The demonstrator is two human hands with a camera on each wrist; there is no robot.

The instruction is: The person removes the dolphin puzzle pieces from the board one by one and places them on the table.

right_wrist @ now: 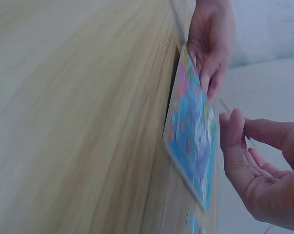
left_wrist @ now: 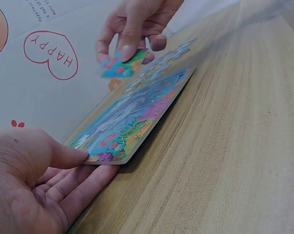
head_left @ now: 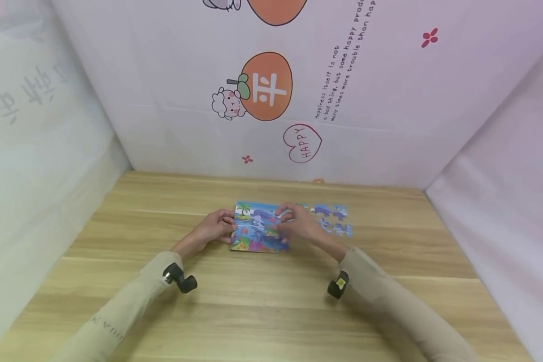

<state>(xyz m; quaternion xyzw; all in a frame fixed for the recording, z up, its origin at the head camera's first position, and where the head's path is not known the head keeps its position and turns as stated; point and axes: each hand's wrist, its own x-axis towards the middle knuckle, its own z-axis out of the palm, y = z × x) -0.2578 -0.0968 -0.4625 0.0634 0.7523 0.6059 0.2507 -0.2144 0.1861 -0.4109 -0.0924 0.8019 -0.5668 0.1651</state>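
A sea-scene picture board point(head_left: 253, 244) with a dolphin and a palm tree lies in front of me. My left hand point(head_left: 211, 228) grips its left edge; in the left wrist view the thumb lies on top and the fingers are underneath, with that edge tilted up off the table. Above the board's right part, my right hand point(head_left: 300, 223) pinches a small jigsaw puzzle piece point(left_wrist: 118, 67) in blue, green and red. The right wrist view shows only a thin edge of this piece between thumb and fingers.
Several blue and purple puzzle pieces point(head_left: 339, 212) lie on the wooden table point(head_left: 262, 301), just right of the board. A white printed cloth wall point(head_left: 185, 136) rises behind the table, and pale walls stand on both sides.
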